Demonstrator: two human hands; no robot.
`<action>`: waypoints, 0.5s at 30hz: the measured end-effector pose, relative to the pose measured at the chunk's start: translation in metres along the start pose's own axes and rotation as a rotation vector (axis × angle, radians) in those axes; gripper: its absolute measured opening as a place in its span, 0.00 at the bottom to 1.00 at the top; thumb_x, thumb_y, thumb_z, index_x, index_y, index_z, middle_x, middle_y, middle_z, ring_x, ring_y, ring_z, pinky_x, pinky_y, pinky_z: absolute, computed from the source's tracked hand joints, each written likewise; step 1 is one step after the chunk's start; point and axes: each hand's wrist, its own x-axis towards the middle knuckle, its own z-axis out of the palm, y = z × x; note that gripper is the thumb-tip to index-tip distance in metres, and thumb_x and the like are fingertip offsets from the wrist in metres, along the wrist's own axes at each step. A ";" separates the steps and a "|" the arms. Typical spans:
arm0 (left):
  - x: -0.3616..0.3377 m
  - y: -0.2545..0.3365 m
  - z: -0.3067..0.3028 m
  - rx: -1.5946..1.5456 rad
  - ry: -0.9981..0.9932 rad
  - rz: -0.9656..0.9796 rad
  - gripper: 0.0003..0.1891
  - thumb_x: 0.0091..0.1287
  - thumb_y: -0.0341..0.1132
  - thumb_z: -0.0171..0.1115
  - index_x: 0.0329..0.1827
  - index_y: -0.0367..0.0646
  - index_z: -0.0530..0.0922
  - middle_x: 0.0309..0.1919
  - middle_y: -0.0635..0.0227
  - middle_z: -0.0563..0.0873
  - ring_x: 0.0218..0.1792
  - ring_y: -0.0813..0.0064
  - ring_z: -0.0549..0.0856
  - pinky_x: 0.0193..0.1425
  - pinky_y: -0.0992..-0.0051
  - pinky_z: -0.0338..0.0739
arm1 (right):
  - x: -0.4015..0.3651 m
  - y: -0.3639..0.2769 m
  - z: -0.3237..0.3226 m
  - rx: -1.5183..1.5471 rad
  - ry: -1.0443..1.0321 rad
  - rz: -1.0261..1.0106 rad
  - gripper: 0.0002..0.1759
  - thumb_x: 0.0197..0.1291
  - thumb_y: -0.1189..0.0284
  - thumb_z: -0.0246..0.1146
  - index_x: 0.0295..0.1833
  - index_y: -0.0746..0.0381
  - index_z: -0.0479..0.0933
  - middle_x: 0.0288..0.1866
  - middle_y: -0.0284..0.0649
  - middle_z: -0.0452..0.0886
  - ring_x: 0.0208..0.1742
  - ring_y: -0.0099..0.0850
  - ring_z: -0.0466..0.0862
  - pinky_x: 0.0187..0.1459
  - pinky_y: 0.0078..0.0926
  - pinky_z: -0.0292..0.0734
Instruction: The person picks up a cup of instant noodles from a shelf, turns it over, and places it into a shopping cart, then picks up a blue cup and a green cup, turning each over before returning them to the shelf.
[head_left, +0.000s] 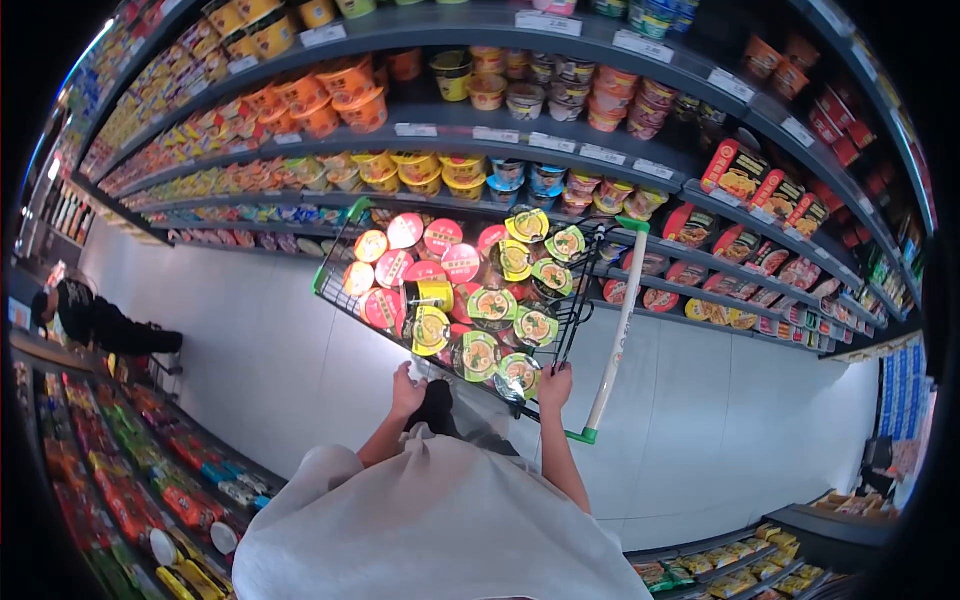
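A wire shopping cart (345, 295) with green corners stands crosswise before me, full of instant noodle cups. Red-lidded cups (405, 231) fill much of its left and middle, and green-lidded cups (480, 353) lie on the right and near side. One yellow cup (430, 293) rests on its side among them. My right hand (555, 386) is closed on the cart's near edge, left of the white handle (615, 345). Beside the cart's near side, my left hand (408, 389) has its fingers apart and holds nothing.
Beyond the cart, curved shelves (450, 130) carry rows of noodle cups and tubs. A person in dark clothes (90, 315) is at the far left. More shelves with packets (130, 470) stand at the lower left and lower right (735, 570). Pale floor tiles (700, 420) lie right of the cart.
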 end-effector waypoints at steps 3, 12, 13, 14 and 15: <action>0.024 -0.018 -0.010 0.023 0.258 0.128 0.24 0.65 0.27 0.65 0.64 0.33 0.71 0.54 0.46 0.79 0.46 0.57 0.85 0.49 0.65 0.82 | -0.005 -0.001 0.007 0.063 0.009 -0.053 0.18 0.63 0.66 0.66 0.50 0.68 0.75 0.45 0.53 0.87 0.49 0.53 0.86 0.49 0.48 0.80; 0.143 0.020 -0.069 -0.288 0.282 -0.018 0.32 0.69 0.45 0.70 0.68 0.34 0.68 0.59 0.50 0.79 0.56 0.66 0.82 0.56 0.69 0.81 | -0.016 -0.016 0.018 0.071 0.028 -0.099 0.16 0.61 0.67 0.67 0.42 0.69 0.75 0.37 0.48 0.85 0.40 0.45 0.88 0.44 0.41 0.79; 0.155 0.025 -0.076 -0.244 0.168 -0.081 0.41 0.66 0.51 0.72 0.72 0.34 0.64 0.63 0.47 0.77 0.59 0.62 0.81 0.59 0.66 0.79 | -0.017 -0.015 0.023 0.068 0.032 -0.096 0.16 0.60 0.67 0.68 0.42 0.69 0.74 0.36 0.48 0.85 0.40 0.45 0.87 0.44 0.40 0.79; 0.165 0.029 -0.079 -0.235 0.105 -0.087 0.43 0.64 0.52 0.72 0.73 0.34 0.63 0.64 0.47 0.76 0.60 0.61 0.80 0.61 0.65 0.78 | -0.019 -0.012 0.025 0.064 0.035 -0.096 0.16 0.60 0.67 0.68 0.41 0.69 0.74 0.36 0.48 0.85 0.39 0.44 0.87 0.44 0.40 0.79; 0.176 0.030 -0.080 -0.226 0.047 -0.090 0.45 0.63 0.54 0.73 0.74 0.33 0.63 0.65 0.46 0.75 0.62 0.59 0.79 0.63 0.64 0.77 | -0.016 -0.012 0.029 0.062 0.037 -0.100 0.16 0.60 0.67 0.68 0.41 0.69 0.74 0.36 0.48 0.85 0.39 0.44 0.87 0.43 0.39 0.79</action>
